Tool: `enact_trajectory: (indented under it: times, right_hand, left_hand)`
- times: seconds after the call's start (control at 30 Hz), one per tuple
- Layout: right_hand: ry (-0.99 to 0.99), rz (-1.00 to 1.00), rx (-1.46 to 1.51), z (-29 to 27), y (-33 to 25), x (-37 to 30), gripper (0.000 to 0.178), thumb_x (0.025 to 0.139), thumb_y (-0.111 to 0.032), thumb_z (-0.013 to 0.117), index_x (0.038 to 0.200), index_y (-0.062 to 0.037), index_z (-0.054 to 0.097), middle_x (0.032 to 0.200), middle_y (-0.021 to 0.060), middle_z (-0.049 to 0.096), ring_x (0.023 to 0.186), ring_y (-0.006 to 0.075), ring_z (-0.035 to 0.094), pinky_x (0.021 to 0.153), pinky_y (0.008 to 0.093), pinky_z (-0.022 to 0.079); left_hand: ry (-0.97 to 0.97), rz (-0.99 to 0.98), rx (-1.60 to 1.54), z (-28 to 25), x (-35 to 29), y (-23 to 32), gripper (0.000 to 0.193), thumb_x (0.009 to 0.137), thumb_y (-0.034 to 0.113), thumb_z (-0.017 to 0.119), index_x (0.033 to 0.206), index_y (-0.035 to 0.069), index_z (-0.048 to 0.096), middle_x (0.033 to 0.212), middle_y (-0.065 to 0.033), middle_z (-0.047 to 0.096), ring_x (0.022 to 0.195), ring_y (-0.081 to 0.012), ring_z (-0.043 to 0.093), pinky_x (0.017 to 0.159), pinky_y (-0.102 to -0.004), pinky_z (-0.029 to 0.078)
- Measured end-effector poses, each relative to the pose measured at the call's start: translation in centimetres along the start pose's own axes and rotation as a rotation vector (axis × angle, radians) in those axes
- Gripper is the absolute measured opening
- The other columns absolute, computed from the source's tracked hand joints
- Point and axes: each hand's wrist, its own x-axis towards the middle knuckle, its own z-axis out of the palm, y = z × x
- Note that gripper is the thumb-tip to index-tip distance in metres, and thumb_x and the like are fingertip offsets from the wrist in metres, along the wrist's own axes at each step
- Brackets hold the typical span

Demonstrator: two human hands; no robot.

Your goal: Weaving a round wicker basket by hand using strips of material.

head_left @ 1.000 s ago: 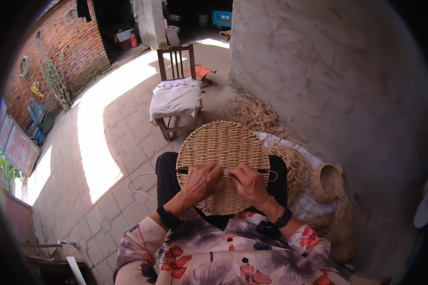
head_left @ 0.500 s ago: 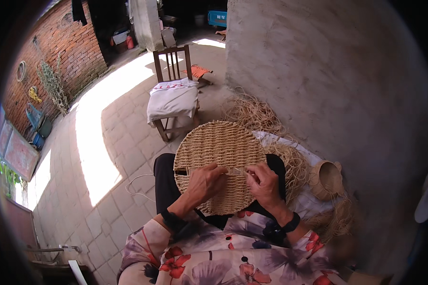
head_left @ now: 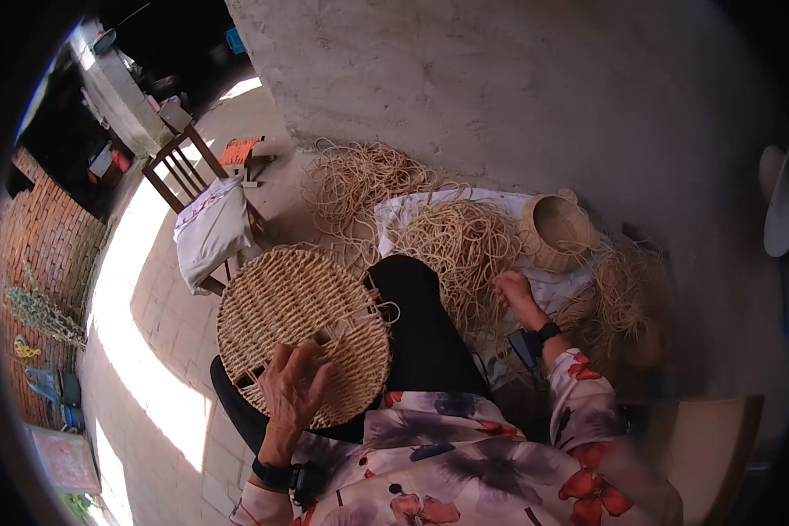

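Observation:
A round woven straw-cord panel (head_left: pixel 298 294) lies tilted over my lap, with a gap across its weave. My left hand (head_left: pixel 294 381) rests at this gap, fingers bent and gripping the panel, their tips partly hidden. A short loop of cord (head_left: pixel 396 312) sticks out from the panel's right edge. Away from the panel, my right hand (head_left: pixel 515 294) is at the right edge of a tangled heap of straw cord (head_left: pixel 456 245). Its fingers are curled together, and what they hold, if anything, cannot be made out.
A small woven basket (head_left: pixel 559 230) lies on a white cloth (head_left: pixel 394 215) beside the heap. More loose cord (head_left: pixel 368 175) lies against the grey wall (head_left: pixel 517 88). A wooden chair (head_left: pixel 188 171) with a pale cushion and an orange-topped stool (head_left: pixel 241 151) stand at the far left.
My right hand has left the panel and moved right to the cord heap. My left hand stays at the panel, which now sits turned and further left in view. The view has swung right.

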Motion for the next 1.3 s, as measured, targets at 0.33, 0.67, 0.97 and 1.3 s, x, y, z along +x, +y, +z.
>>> enact_trajectory:
  times: [0.33, 0.67, 0.97, 1.3]
  right_hand:
    - [-0.052, 0.316, -0.33, -1.8, 17.7, 0.0, 0.018, 0.087, -0.023, 0.059, 0.083, -0.0058, 0.065, 0.066, 0.0057, 0.061, 0.048, 0.0169, 0.057, 0.04, 0.0319, 0.043]
    - [0.108, -0.075, -0.614, 3.7, 19.9, 6.2, 0.04, 0.083, -0.017, 0.056, 0.121, -0.0065, 0.059, 0.103, 0.0225, 0.066, 0.098, 0.0431, 0.062, 0.088, 0.0486, 0.049]
    - [-0.318, -0.197, -0.488, 7.9, 14.2, 0.2, 0.031, 0.091, -0.023, 0.055, 0.075, 0.0035, 0.055, 0.065, 0.0156, 0.052, 0.057, 0.0227, 0.045, 0.056, 0.0396, 0.037]
    - [0.083, -0.213, -0.426, 4.5, -3.8, -2.5, 0.027, 0.094, -0.025, 0.057, 0.089, 0.0008, 0.065, 0.068, 0.0056, 0.055, 0.062, 0.0122, 0.051, 0.059, 0.0319, 0.04]
  left_hand:
    - [0.013, -0.092, 0.036, 1.4, 1.1, -0.3, 0.013, 0.079, 0.001, 0.071, 0.09, 0.003, 0.065, 0.076, -0.0104, 0.058, 0.066, -0.0271, 0.059, 0.059, -0.0367, 0.044]
    - [0.018, -0.334, -0.029, 0.9, 1.5, 0.7, 0.009, 0.082, 0.003, 0.069, 0.087, 0.002, 0.062, 0.076, -0.0092, 0.059, 0.068, -0.0221, 0.058, 0.064, -0.0322, 0.045]
    - [0.118, -0.305, -0.036, -0.4, -0.8, -0.3, 0.013, 0.081, 0.001, 0.069, 0.093, 0.001, 0.063, 0.075, -0.0097, 0.061, 0.063, -0.0216, 0.06, 0.06, -0.0326, 0.046]
    - [0.027, -0.137, -0.258, -2.0, -2.5, 1.0, 0.01, 0.082, -0.002, 0.07, 0.091, 0.001, 0.067, 0.077, -0.0085, 0.064, 0.059, -0.0177, 0.061, 0.055, -0.0296, 0.048]
